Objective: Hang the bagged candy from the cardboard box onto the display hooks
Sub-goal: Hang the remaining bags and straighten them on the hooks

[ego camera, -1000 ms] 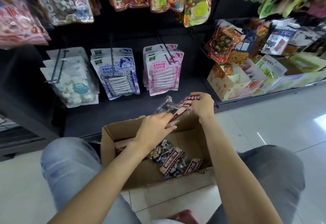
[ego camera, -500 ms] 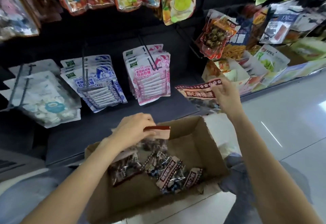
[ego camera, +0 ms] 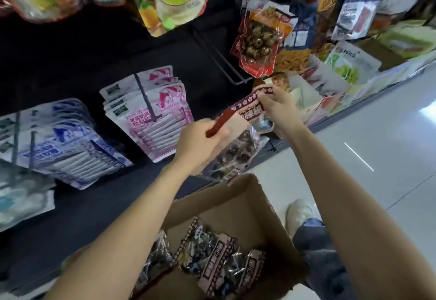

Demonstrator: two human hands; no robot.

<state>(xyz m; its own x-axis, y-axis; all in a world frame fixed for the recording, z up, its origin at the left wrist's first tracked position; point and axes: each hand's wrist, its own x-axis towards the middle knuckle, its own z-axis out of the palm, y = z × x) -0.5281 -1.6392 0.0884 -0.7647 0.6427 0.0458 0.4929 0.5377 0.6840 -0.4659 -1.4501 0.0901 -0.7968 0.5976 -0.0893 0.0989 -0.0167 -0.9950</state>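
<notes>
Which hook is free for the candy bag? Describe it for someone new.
Start at the black display wall. Between the pink-printed packs and the red bag of brown snacks juts a bare black wire hook. Unlike its neighbours, nothing hangs on it.

Box [ego camera: 238, 195] lies before the shelf [ego camera: 77, 219]; bags [ego camera: 212, 262] lie in it; one bag [ego camera: 238, 132] above its far edge.

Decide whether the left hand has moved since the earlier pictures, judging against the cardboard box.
Yes. The left hand has risen out of the box toward the shelf and now grips the candy bag beside the right hand.
</notes>
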